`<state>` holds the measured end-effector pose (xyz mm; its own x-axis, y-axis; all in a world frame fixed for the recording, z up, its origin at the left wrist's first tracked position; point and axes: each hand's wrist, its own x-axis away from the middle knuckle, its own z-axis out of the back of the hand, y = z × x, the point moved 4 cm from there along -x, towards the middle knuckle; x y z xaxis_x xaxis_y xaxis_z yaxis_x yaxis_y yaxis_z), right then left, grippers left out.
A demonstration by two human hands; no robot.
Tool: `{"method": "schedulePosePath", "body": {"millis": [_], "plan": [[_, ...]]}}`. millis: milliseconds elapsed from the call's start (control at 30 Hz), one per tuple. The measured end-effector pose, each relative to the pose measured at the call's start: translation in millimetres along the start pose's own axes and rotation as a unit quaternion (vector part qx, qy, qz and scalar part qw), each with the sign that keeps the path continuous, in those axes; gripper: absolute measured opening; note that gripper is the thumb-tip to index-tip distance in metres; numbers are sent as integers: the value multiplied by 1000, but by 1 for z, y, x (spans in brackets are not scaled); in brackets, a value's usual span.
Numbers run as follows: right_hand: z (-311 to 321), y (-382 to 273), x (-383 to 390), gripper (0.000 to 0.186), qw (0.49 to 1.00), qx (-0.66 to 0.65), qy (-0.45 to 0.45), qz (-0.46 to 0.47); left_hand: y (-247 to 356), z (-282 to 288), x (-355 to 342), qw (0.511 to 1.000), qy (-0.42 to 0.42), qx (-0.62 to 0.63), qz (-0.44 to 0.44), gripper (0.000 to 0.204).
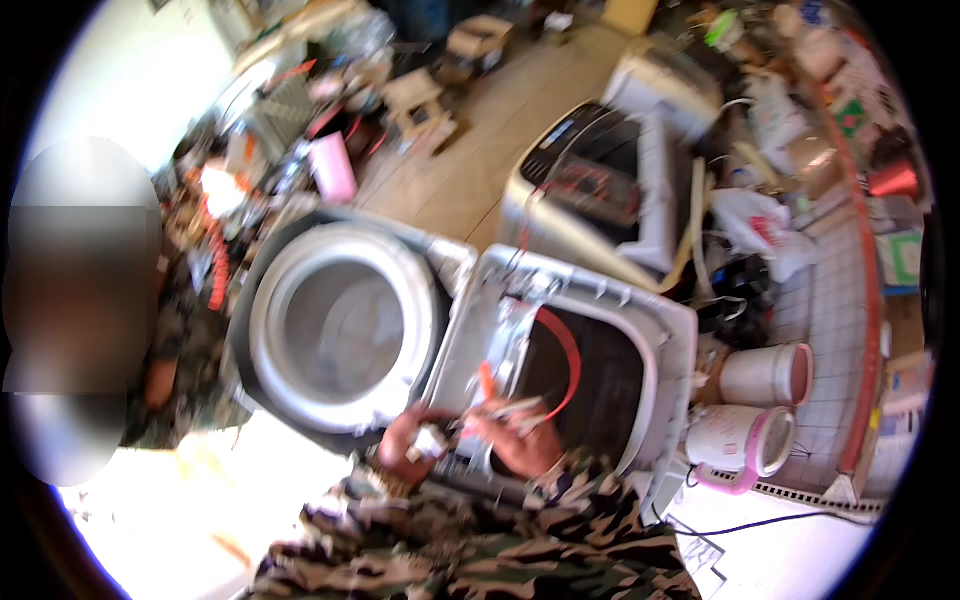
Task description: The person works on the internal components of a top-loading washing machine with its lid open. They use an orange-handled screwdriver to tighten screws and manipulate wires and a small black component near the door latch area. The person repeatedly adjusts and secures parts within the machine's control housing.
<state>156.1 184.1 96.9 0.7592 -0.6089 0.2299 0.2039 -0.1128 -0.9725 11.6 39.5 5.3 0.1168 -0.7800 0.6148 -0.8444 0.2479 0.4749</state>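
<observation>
My left hand [402,446] is closed, with a small white part [431,441] at its fingertips. Close beside it, my right hand [522,440] has its fingers curled; pale, thin pieces show at them, too blurred to name. An orange stick-like piece [487,380] rises just beyond the right fingers. Both hands are over the near left part of a grey washing machine top frame [668,335] with a large opening. A red band [573,362] curves across that opening. Left of the frame stands an open washing machine tub [345,325] with a pale ring.
Behind the frame stands a top-loading washing machine [520,205] with a dark red box [598,190] on it. Two buckets [735,440] stand at the right, near a black cable [770,523]. Clutter and cardboard [415,105] lie far left. A person [185,370] is at the left edge.
</observation>
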Motion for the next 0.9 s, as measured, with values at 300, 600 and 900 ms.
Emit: {"method": "schedulePosePath", "body": {"millis": [300, 600, 900], "plan": [[8, 29, -6, 19, 988, -146, 46, 15, -9, -15, -7, 998, 31, 54, 33, 60], [-5, 135, -20, 39, 988, 97, -37, -117, -14, 58, 9, 979, 83, 182, -32, 32], [-81, 134, -45, 43, 907, 402, -116, -50, -28, 56, 50, 994, 91, -33, -51, 52]]}}
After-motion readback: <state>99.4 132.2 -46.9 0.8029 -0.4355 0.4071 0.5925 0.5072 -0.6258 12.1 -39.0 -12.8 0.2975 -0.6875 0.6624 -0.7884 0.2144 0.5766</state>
